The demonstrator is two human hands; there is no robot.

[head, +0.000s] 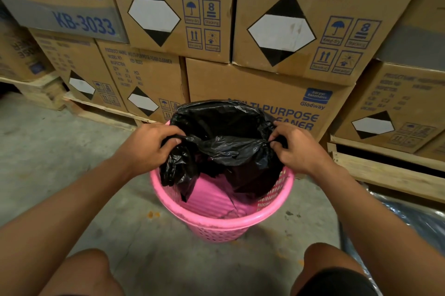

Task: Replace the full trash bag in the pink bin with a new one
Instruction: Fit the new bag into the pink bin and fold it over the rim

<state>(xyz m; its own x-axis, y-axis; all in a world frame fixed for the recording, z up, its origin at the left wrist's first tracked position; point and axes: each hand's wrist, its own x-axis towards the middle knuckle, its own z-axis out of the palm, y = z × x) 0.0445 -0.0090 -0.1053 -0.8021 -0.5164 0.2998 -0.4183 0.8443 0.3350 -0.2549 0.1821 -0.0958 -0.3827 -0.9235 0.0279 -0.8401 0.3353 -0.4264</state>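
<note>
A pink perforated bin (216, 221) stands on the concrete floor between my knees. A black trash bag (224, 132) hangs open over its mouth, its far edge raised above the far rim and its lower part drooping into the bin. My left hand (149, 144) pinches the bag's near edge on the left side. My right hand (298, 146) pinches the same edge on the right. The bin's pink inner wall shows below the bag on the near side.
Stacked cardboard cartons (265, 88) on wooden pallets (385, 170) stand close behind the bin. Bare concrete floor (60, 151) lies to the left. A dark plastic sheet or bag (409, 221) lies on the floor at the right. My knees (84, 269) frame the bottom.
</note>
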